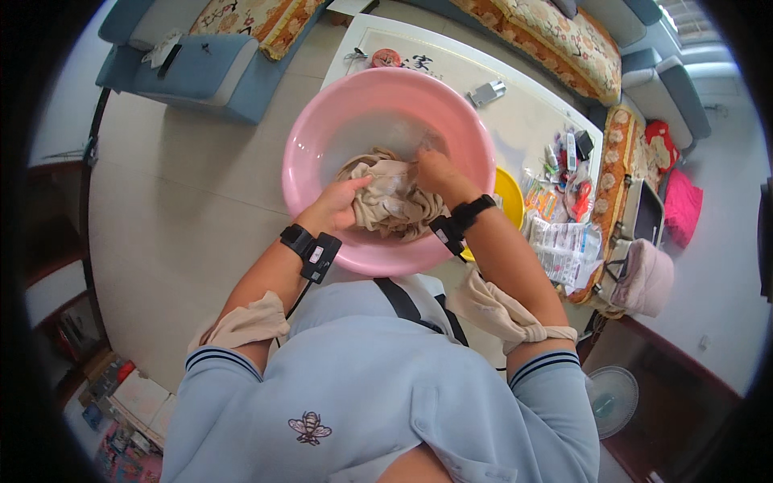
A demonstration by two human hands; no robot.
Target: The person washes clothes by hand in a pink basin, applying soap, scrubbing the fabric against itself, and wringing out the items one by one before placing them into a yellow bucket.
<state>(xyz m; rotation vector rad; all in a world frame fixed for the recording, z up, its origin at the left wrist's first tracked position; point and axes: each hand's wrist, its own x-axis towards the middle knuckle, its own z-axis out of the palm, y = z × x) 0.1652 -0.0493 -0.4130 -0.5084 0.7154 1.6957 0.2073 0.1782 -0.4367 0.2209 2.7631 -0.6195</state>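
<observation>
A large pink plastic basin (pixel 305 229) is in front of my body, with cloudy water (pixel 356 130) in it. Bunched inside it is a wet beige cloth (pixel 386 196). My left hand (pixel 339 202) holds the cloth's left side, thumb on top and fingers partly under it. At the cloth's upper right, my right hand (pixel 436 175) is curled and slightly blurred; its fingertips are hidden, so whether it grips the cloth cannot be told. Something translucent, perhaps splashing water, shows just above that hand.
A yellow basin (pixel 510 196) sits right of the pink one. Behind stands a white table (pixel 513 121) with a grey metal object (pixel 487 92), a red round container (pixel 386 58) and plastic packages (pixel 564 250). Blue sofas (pixel 199 72) surround it. A fan (pixel 613 401) is at lower right.
</observation>
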